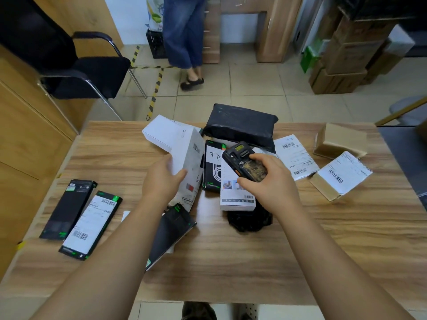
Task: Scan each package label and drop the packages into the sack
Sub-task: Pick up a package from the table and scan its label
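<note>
Both forearms reach up from the bottom edge over the table [231, 262], bare, nearly level and converging on the pile at its middle. Start at the left hand's [161, 181] fingertips: the thumb lies across the near face of a tall white box [184, 153] and the fingers wrap behind it, out of sight, so the hand holds it by its lower end; the box stands tilted, its top leaning away and leftward. From the wrist the arm runs back straight, elbow low.

The right hand [270, 181] curls round a black scanner [245, 162], fingers over the top and thumb under the near end, its head pointing up and left toward the white box. That wrist is cocked slightly inward.

My reading: the white box is stiff card, light for its bulk, smooth and a little slippery, so a grip across the narrow sides near the middle should steady it better than the corner. Flat black boxes [78, 218] at the left will handle the same way; the black bag parcel [240, 125] at the far edge looks soft and will sag, best scooped from under. Two brown cartons [339, 174] lie at the right, labels up. No sack shows anywhere.
</note>
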{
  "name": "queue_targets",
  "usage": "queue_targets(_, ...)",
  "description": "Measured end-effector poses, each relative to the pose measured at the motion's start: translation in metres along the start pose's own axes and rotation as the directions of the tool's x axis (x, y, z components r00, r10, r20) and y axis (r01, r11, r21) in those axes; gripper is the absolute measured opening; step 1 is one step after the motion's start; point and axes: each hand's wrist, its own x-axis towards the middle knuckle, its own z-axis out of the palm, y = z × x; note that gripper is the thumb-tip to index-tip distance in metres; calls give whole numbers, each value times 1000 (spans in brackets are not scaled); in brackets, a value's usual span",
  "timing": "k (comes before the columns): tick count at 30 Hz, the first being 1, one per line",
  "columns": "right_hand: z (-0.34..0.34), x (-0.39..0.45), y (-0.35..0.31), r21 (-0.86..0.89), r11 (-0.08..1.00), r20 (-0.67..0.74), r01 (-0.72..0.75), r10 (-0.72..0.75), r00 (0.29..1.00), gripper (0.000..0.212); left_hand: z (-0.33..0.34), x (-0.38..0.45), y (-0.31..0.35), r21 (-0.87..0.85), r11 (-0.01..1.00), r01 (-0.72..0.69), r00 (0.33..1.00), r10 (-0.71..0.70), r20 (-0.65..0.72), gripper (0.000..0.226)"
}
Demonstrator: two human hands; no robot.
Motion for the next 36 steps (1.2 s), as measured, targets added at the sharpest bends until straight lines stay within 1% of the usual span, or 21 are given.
queue_targets(2, -10, 4, -11, 14, 1000, -14, 22, -22, 1000, 58, -9, -4, 6, -185, 983, -4, 998, -6, -56, 45)
queue_targets(3, -16, 7, -17, 29, 999, -26, 38, -37, 999, 58, -15, -6, 12, -277, 961, -6, 996, -19, -87, 50)
queue_targets(5, -29, 11, -32, 59, 996, -48, 71, -68, 997, 57, -29, -8, 28, -439, 898, -27, 992, -28, -120, 53)
queue_targets(7, -43, 15, -48, 69, 992, -66, 107, -103, 993, 56, -43, -7, 43, -534, 842, -71, 991, -3, -136, 54)
queue_targets(11, -73, 16, -79, 48, 986, -93, 158, -153, 984, 56, -70, -3, 72, -638, 757, -142, 984, 37, -175, 60)
queue_targets(15, -95, 11, -101, -8, 976, -86, 218, -218, 972, 56, -86, -4, 95, -681, 708, -185, 978, 63, -200, 57)
queue_targets(18, -108, 4, -110, -88, 967, -44, 241, -245, 969, 56, -92, -7, 104, -695, 688, -210, 973, 75, -220, 53)
queue_targets(22, -125, -7, -117, -127, 957, 32, 262, -260, 965, 51, -93, -11, 110, -703, 676, -218, 968, 58, -245, 54)
queue_targets(30, -145, -25, -110, -77, 977, 100, 198, -190, 977, 43, -84, -27, 114, -696, 689, -203, 962, 9, -272, 57)
queue_targets(34, -150, -30, -106, -39, 982, 145, 182, -175, 974, 46, -82, -37, 113, -676, 708, -204, 958, 1, -288, 55)
queue_targets(36, -150, -31, -105, -25, 982, 162, 185, -179, 971, 47, -82, -42, 109, -682, 702, -206, 954, -9, -298, 54)
